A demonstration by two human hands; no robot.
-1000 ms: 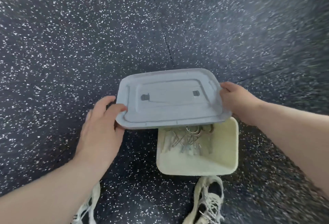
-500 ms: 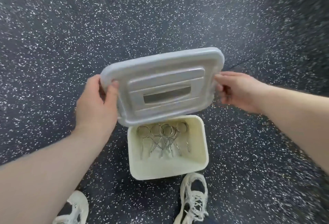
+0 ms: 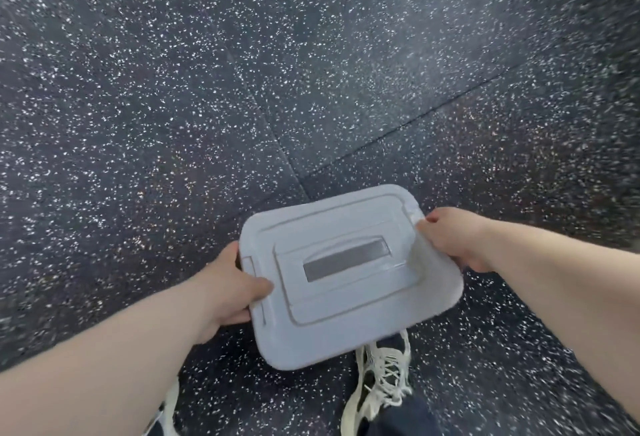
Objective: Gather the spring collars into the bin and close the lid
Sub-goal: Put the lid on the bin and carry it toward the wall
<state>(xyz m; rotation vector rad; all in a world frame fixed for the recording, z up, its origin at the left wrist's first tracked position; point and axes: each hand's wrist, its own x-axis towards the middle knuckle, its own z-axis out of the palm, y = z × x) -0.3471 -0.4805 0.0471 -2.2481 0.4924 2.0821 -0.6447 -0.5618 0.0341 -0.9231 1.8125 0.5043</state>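
Grey lid (image 3: 349,276) is held top side up over the speckled floor (image 3: 173,106), hiding the bin beneath it. Left hand (image 3: 228,288) clamps its left edge, thumb on top, other fingers underneath and unseen. Right hand (image 3: 453,236) grips the far right corner, fingers curled around the rim. White shoe (image 3: 382,373) sits just beneath the near edge.

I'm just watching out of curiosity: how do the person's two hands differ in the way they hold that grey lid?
The left hand grips the lid at its left edge, thumb lying flat on the top surface; the right hand pinches the far right corner, thumb only at the rim. The left hand sits nearer the person, the right hand farther away. Both are bare and closed on the lid, holding it top-side up above the speckled floor.
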